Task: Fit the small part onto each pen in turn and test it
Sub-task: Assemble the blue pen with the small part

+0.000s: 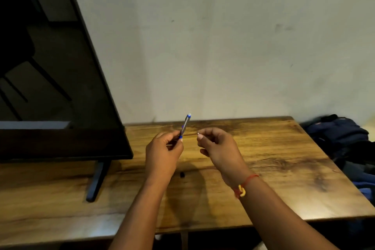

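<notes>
Nearest, a red thread (246, 183) circles the right wrist. Below and between the two grips, a small black piece (182, 174) lies on the table (284, 158). The left hand (164, 149) curls its fingers round the lower end of a blue pen (185, 125), which slants up and away from that grip with its pale end on top. Just right of it, not touching the pen, the right hand (218, 146) pinches a tiny pale part (198, 133) at its fingertips; it is too small to make out further. Left of the grips stands a dark screen (60, 87). Far to their right lies a blue bag (341, 134). Beyond them is the wall (223, 46).
</notes>
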